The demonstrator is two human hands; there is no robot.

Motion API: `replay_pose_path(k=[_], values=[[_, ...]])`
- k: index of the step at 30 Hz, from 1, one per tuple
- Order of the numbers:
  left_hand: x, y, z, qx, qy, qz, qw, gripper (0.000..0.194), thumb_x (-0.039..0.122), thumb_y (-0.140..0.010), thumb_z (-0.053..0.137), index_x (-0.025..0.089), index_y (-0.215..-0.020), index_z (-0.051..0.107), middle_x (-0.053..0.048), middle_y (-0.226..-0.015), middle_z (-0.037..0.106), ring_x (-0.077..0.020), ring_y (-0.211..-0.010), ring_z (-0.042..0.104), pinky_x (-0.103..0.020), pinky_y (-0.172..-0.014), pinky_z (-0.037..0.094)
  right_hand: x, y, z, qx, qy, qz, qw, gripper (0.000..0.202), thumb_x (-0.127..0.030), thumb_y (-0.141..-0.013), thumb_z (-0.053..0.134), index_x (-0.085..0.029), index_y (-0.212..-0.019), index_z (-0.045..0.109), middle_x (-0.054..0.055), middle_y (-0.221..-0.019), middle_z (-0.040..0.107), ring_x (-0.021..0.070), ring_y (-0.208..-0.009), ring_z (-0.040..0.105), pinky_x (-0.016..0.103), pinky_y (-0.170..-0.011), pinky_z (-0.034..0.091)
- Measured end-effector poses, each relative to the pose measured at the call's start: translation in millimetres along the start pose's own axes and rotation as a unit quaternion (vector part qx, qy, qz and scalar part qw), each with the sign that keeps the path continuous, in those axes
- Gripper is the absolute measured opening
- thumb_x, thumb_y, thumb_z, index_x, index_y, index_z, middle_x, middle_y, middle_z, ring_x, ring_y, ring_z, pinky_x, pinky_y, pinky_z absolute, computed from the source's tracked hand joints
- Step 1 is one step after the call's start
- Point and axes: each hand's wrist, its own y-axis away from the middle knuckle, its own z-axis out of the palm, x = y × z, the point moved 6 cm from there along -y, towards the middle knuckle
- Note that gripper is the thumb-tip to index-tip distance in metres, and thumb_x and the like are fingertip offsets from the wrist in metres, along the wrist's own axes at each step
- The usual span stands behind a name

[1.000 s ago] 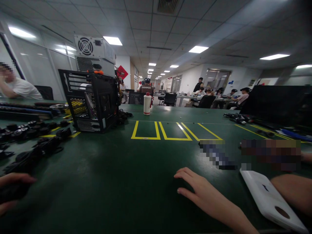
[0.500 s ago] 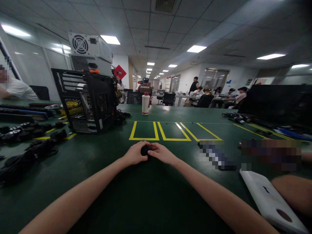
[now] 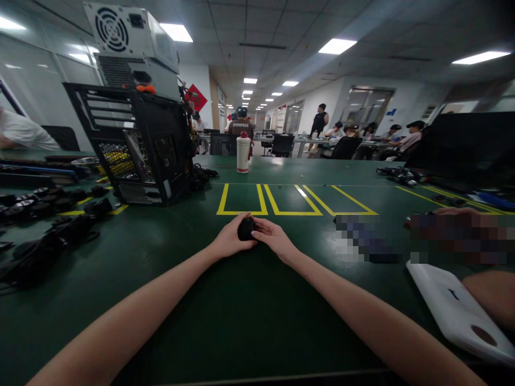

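A small black rounded object (image 3: 245, 229) is held between my two hands, over the green table (image 3: 225, 316). My left hand (image 3: 230, 236) curls around its left side, fingers above and thumb below. My right hand (image 3: 278, 241) meets it from the right, thumb and fingertips pressed to its edge. What kind of object it is I cannot make out, and its far side is hidden by my fingers. Yellow tape outlines (image 3: 241, 213) lie on the table just beyond my hands.
A black computer case (image 3: 151, 145) topped with power supplies (image 3: 155, 40) stands at the left, beside several black corded items (image 3: 48, 241). A white bottle (image 3: 242, 155) stands farther back. At the right lie a white device (image 3: 454, 305) and a co-worker's arm (image 3: 494, 295).
The view has tilted down and shifted slightly. My hands still hold the black object, which now shows more of its rounded face. The red bit seen near my right fingers is less visible.
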Motion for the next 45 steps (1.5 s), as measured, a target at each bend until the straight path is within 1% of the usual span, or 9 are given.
replay_pose_path(k=[3,8,13,17,24,32,36,40,45], values=[[1,1,-0.5,-0.011,0.037,0.012,0.999,0.072,0.035,-0.064,0.066,0.021,-0.127,0.033,-0.01,-0.128,0.044,-0.025,-0.118,0.043,-0.043,-0.1,0.034,-2,2,0,-0.009,-0.024,-0.01,1.0,0.042,-0.018,-0.065,0.065,-0.023,-0.106,0.057,0.003,-0.112,0.058,0.0176,-0.108,0.051,0.038,-0.099,0.033],[3,2,0.1,-0.019,0.052,0.025,0.998,0.071,0.034,-0.067,0.065,0.022,-0.129,0.03,-0.01,-0.132,0.041,-0.0234,-0.121,0.04,-0.042,-0.102,0.031,7,0,-7,0.021,-0.015,-0.009,1.0,0.032,-0.024,-0.068,0.064,-0.022,-0.1,0.058,0.004,-0.107,0.059,0.0174,-0.103,0.053,0.039,-0.095,0.037],[5,1,1.6,-0.022,0.036,0.043,0.998,0.071,0.032,-0.069,0.064,0.023,-0.13,0.028,-0.01,-0.133,0.04,-0.023,-0.122,0.039,-0.042,-0.103,0.03,19,-5,-7,-0.004,-0.055,0.041,0.998,0.046,-0.023,-0.066,0.066,-0.021,-0.11,0.052,0.006,-0.11,0.059,0.0197,-0.105,0.053,0.041,-0.095,0.037],[8,1,1.4,-0.021,0.005,0.057,0.998,0.072,0.033,-0.067,0.064,0.022,-0.129,0.029,-0.01,-0.132,0.04,-0.0249,-0.121,0.039,-0.045,-0.102,0.03,12,-4,-3,-0.031,-0.059,0.026,0.997,0.046,-0.017,-0.065,0.065,-0.02,-0.11,0.054,0.006,-0.116,0.056,0.0194,-0.11,0.05,0.038,-0.099,0.034],[18,2,-1.5,-0.028,-0.004,0.092,0.995,0.065,0.024,-0.065,0.065,0.025,-0.123,0.037,-0.006,-0.127,0.046,-0.0222,-0.118,0.042,-0.042,-0.101,0.032,10,-2,-3,-0.021,-0.048,0.01,0.999,0.045,-0.016,-0.062,0.068,-0.02,-0.106,0.056,0.005,-0.111,0.059,0.0185,-0.106,0.052,0.038,-0.098,0.035],[16,0,-2.4,-0.03,0.009,0.085,0.996,0.061,0.024,-0.063,0.067,0.023,-0.119,0.042,-0.007,-0.124,0.049,-0.0217,-0.116,0.044,-0.04,-0.101,0.032,15,-3,-7,0.01,-0.074,0.064,0.995,0.032,-0.032,-0.072,0.061,-0.016,-0.099,0.059,0.007,-0.1,0.061,0.0193,-0.099,0.054,0.038,-0.093,0.038],[17,0,-2.4,-0.034,0.014,0.081,0.996,0.062,0.025,-0.063,0.067,0.024,-0.119,0.042,-0.007,-0.125,0.048,-0.0227,-0.116,0.044,-0.042,-0.1,0.033,13,-1,-6,-0.005,-0.074,0.073,0.995,0.028,-0.027,-0.069,0.063,-0.018,-0.096,0.058,0.005,-0.098,0.06,0.0184,-0.096,0.055,0.038,-0.09,0.04],[15,0,-2.0,-0.029,0.013,0.078,0.996,0.061,0.024,-0.062,0.067,0.023,-0.118,0.043,-0.007,-0.124,0.048,-0.0234,-0.115,0.045,-0.042,-0.099,0.033,10,3,-5,-0.025,-0.062,0.069,0.995,0.039,-0.019,-0.063,0.068,-0.022,-0.099,0.054,0.002,-0.094,0.06,0.0178,-0.095,0.054,0.038,-0.088,0.042],[15,0,-2.0,-0.029,0.016,0.076,0.997,0.062,0.024,-0.063,0.067,0.022,-0.12,0.042,-0.007,-0.125,0.048,-0.0224,-0.116,0.044,-0.04,-0.101,0.032,9,3,-4,0.0,-0.068,0.071,0.995,0.035,-0.021,-0.064,0.068,-0.021,-0.097,0.055,0.003,-0.097,0.058,0.0176,-0.097,0.053,0.037,-0.09,0.04]])
